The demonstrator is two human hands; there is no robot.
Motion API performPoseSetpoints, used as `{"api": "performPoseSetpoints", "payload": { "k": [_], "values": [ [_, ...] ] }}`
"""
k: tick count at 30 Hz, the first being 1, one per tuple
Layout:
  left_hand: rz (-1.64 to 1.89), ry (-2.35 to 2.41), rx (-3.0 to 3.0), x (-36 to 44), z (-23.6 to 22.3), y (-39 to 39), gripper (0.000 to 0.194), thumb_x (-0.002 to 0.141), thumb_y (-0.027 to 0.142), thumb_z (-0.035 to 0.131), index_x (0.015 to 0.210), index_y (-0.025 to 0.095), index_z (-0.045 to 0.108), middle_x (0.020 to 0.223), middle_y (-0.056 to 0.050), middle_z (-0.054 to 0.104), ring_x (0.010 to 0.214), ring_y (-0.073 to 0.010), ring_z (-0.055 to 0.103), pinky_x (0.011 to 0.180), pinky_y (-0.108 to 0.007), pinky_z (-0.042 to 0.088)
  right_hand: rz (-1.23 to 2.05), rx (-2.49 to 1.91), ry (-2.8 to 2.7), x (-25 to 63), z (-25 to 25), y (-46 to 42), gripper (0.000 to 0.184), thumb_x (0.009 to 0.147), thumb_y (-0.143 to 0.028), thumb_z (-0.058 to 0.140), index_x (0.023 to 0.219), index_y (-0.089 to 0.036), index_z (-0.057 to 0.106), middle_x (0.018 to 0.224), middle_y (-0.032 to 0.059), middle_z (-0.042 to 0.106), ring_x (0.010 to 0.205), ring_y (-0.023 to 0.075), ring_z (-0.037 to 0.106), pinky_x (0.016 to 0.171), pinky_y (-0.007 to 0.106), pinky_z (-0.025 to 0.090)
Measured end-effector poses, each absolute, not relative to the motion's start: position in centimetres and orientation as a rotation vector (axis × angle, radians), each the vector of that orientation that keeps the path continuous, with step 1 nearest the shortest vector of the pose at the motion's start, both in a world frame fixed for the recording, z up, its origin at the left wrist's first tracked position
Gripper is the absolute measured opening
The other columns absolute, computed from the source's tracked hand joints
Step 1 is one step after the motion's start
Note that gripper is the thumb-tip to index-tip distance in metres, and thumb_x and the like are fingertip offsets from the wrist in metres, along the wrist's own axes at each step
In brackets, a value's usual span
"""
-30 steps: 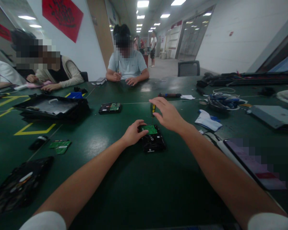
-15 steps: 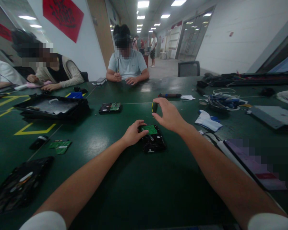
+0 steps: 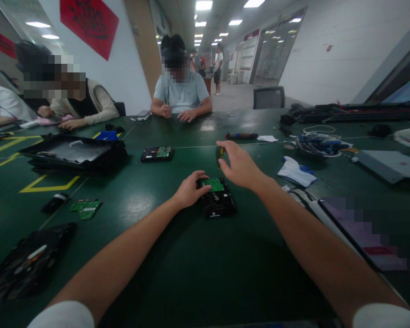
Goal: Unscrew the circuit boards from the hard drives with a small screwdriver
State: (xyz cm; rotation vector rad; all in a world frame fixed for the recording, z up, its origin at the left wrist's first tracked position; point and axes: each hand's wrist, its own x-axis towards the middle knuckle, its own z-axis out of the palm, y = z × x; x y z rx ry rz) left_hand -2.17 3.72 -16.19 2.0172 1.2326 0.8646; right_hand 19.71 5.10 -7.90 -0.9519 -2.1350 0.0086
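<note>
A black hard drive [image 3: 219,204] lies on the green table in front of me, its green circuit board [image 3: 216,184] facing up. My left hand [image 3: 189,189] grips the drive's left side, with the thumb over the board's edge. Above the drive's far end, my right hand [image 3: 241,165] is closed around the black and yellow handle of a screwdriver [image 3: 221,153], held upright between thumb and fingers. The screwdriver's shaft and tip are too dim to make out.
Left of me lie another hard drive [image 3: 30,259], loose green circuit boards [image 3: 87,208] and a black tray [image 3: 78,152]. A further drive [image 3: 157,153] sits ahead. On the right are a white glove [image 3: 295,172] and a tablet-like screen [image 3: 358,232]. A person [image 3: 181,93] sits opposite.
The screwdriver handle has turned slightly in my right hand, and the fingers have shifted a little around it. My left hand and the hard drive stay where they were.
</note>
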Motion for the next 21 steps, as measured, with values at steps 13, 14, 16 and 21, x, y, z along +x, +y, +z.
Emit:
{"api": "performPoseSetpoints", "payload": {
  "k": [13,14,16,21],
  "values": [
    [0.867,1.229,2.001,-2.11,-16.11,3.63,0.057,0.088,0.033,0.072,0.137,0.017,0.049,0.135,-0.014,0.069,0.096,-0.0218,0.068,0.086,-0.04,0.052,0.033,-0.965,-2.11,19.54,-8.32,5.13,0.048,0.089,-0.014,0.056,0.136,-0.018,0.049,0.134,0.0192,0.059,0.124,0.0342,0.058,0.108,0.055,0.048],
    [0.871,1.225,2.002,-2.12,-16.15,3.66,0.056,0.088,0.033,0.072,0.137,0.016,0.049,0.135,-0.015,0.069,0.097,-0.0219,0.068,0.087,-0.04,0.052,0.026,-0.962,-2.121,19.57,-8.27,5.14,0.048,0.089,-0.014,0.056,0.136,-0.018,0.049,0.135,0.0191,0.059,0.125,0.0339,0.058,0.109,0.055,0.047],
    [0.874,1.227,2.0,-2.13,-16.19,3.69,0.056,0.088,0.033,0.072,0.137,0.016,0.049,0.135,-0.015,0.069,0.097,-0.0219,0.067,0.087,-0.04,0.052,0.011,-0.972,-2.13,19.59,-8.12,5.08,0.046,0.091,-0.015,0.056,0.136,-0.018,0.05,0.132,0.0186,0.059,0.124,0.0337,0.058,0.109,0.054,0.047],
    [0.877,1.225,1.991,-2.11,-16.14,3.66,0.057,0.088,0.032,0.072,0.137,0.016,0.049,0.134,-0.014,0.069,0.099,-0.0224,0.067,0.087,-0.04,0.052,-0.007,-1.011,-2.124,19.51,-7.91,4.86,0.04,0.091,-0.021,0.061,0.13,-0.019,0.053,0.124,0.0174,0.06,0.113,0.0344,0.061,0.103,0.056,0.05]
  ]
}}
